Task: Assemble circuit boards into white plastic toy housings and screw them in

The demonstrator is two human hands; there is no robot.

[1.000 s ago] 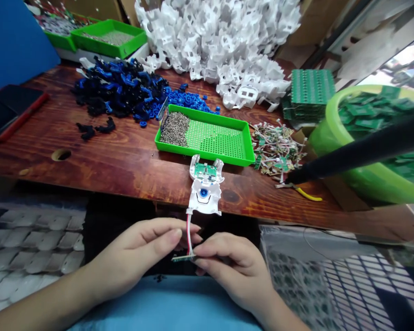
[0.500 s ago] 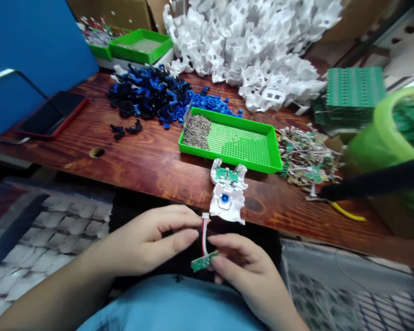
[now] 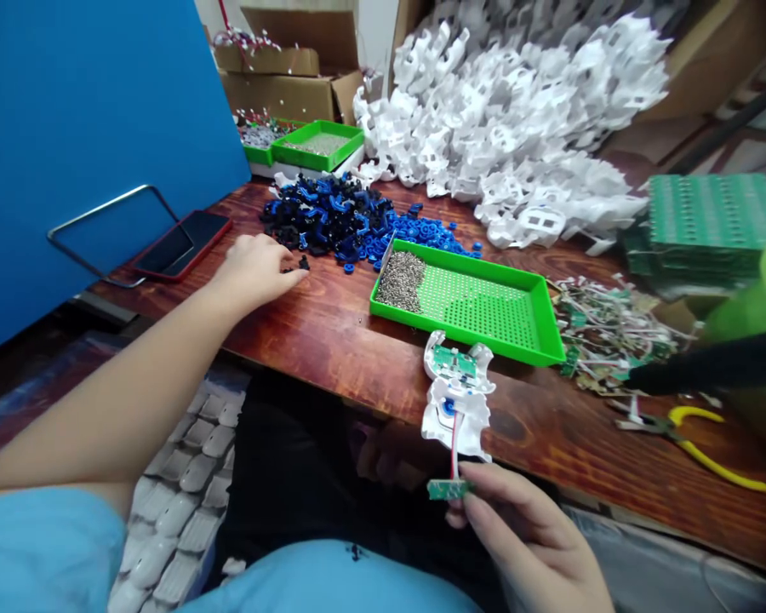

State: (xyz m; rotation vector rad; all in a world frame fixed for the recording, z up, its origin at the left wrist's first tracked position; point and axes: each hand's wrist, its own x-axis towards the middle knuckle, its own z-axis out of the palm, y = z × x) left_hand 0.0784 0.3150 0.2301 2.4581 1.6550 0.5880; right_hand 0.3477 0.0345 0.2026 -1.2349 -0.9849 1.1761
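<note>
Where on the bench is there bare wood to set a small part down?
Mostly bare wood shows between the left hand and the nearest green tray, along the near edge; another patch lies between the white shell pieces and the pliers. It is crowded beyond the tray, with blue and black parts and heaped white shells, and right of it, with wired boards.

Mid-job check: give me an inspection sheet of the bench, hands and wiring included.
Surface: wooden table.
Job's things: small board, held nearer the body than two white shells.
Clutter: phone left; near green tray with metal bits; pliers right.
Left hand: at black parts; grip unclear.
Right hand: pinches the small board.
Cables: red-and-white cable runs from the small board; far end overlaps the shells in view, contact unclear.
Surroundings: blue panel left, white pile behind, stacked circuit boards right.
</note>
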